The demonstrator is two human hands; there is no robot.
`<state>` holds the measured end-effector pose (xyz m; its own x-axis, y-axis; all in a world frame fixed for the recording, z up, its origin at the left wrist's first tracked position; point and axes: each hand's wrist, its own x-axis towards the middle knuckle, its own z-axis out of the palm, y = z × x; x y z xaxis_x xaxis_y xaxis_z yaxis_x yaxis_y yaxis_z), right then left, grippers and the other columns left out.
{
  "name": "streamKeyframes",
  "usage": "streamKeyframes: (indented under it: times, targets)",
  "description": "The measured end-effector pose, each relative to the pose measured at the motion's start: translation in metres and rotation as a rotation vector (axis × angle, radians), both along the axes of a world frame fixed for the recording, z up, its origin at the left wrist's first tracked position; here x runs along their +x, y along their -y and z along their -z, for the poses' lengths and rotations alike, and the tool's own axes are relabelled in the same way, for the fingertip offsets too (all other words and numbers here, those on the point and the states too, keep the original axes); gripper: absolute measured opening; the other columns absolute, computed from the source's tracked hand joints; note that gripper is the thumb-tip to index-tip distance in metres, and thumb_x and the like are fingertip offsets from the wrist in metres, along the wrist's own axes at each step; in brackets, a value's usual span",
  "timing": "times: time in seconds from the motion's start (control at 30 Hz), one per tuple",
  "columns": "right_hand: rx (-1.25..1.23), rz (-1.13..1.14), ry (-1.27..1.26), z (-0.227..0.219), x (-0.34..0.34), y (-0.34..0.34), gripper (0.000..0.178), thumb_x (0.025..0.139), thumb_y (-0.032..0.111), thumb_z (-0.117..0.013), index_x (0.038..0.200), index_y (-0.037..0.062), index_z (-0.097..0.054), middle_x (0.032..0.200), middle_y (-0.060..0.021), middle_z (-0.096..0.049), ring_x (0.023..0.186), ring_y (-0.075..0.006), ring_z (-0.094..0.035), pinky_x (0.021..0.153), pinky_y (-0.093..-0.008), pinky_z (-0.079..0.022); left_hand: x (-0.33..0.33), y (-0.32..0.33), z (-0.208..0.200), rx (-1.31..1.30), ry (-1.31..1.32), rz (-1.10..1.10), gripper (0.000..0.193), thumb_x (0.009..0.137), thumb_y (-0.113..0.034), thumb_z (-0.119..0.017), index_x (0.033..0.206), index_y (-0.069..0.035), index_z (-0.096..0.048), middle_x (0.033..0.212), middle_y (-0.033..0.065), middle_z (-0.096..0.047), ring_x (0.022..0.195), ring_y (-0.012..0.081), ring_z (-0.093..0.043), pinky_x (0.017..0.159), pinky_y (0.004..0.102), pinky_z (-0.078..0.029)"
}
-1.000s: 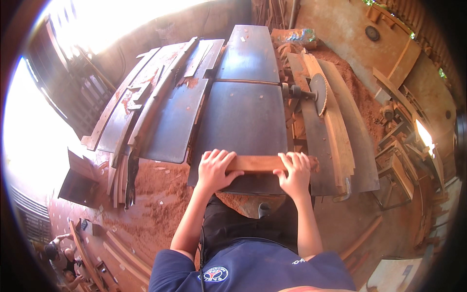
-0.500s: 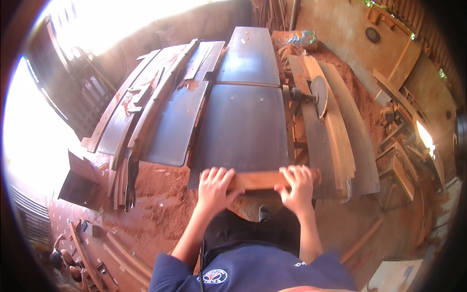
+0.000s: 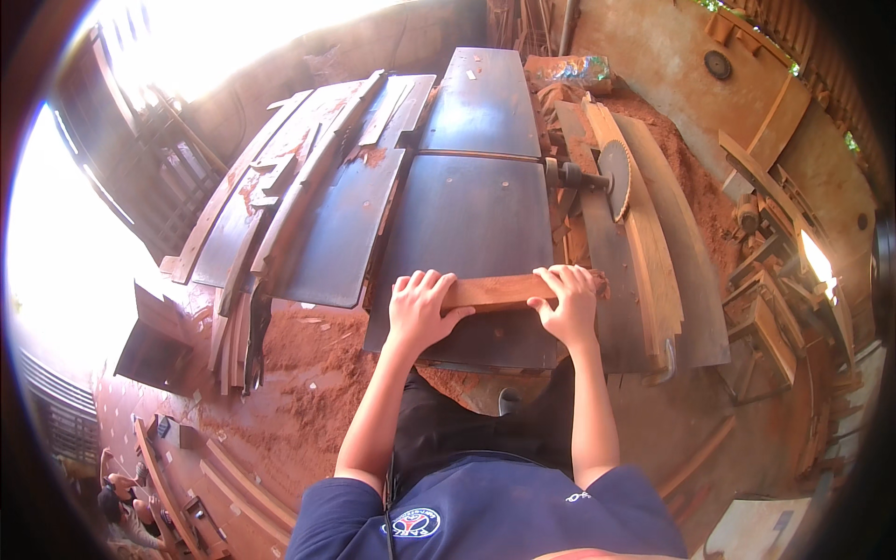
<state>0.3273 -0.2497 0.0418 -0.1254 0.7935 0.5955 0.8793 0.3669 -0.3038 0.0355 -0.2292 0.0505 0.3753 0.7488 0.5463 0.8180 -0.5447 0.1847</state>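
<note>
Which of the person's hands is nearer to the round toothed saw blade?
Right. The right hand grips the wooden block's right end, just below and left of the saw blade; the left hand holds its other end, farther left.

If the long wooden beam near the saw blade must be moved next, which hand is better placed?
Probably the right hand: it holds the wooden block near its right end, closer to the long wooden beam; the left hand holds farther left.
</note>
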Motion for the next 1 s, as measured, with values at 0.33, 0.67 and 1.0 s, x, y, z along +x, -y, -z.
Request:
streamKeyframes:
  times: [0.33, 0.67, 1.0]
  targets:
    - [-0.128, -0.025, -0.010, -0.012, -0.008, 0.073, 0.052, 0.080, 0.035, -0.088, 0.123, 0.0109, -0.072, 0.113, -0.0085, -0.065, 0.117, -0.0306, -0.062, 0.117, -0.0533, -0.039, -0.009, 0.063, -0.011, -0.166, -0.050, 0.055, 0.060, 0.083, -0.052, -0.084, 0.122, -0.009, -0.067, 0.113, 0.0056, -0.070, 0.109, 0.0289, -0.063, 0.099, 0.0475, -0.045]
    - [-0.106, 0.001, 0.030, -0.014, -0.008, 0.073, 0.056, 0.080, 0.038, -0.087, 0.127, 0.0114, -0.072, 0.116, -0.0083, -0.066, 0.119, -0.0303, -0.062, 0.116, -0.0540, -0.041, -0.009, 0.057, -0.011, -0.116, 0.001, 0.088, 0.058, 0.079, -0.050, -0.086, 0.117, -0.009, -0.070, 0.112, 0.0044, -0.074, 0.106, 0.0269, -0.067, 0.098, 0.0448, -0.047]
    - [-0.040, 0.033, -0.024, 0.003, 0.005, -0.038, 0.050, 0.079, 0.034, -0.090, 0.122, 0.0134, -0.074, 0.114, -0.0066, -0.068, 0.118, -0.0315, -0.061, 0.111, -0.0496, -0.042, 0.002, -0.046, 0.002, -0.042, -0.015, 0.040, 0.056, 0.084, -0.053, -0.083, 0.119, -0.011, -0.072, 0.108, 0.0027, -0.074, 0.109, 0.0251, -0.067, 0.100, 0.0441, -0.048]
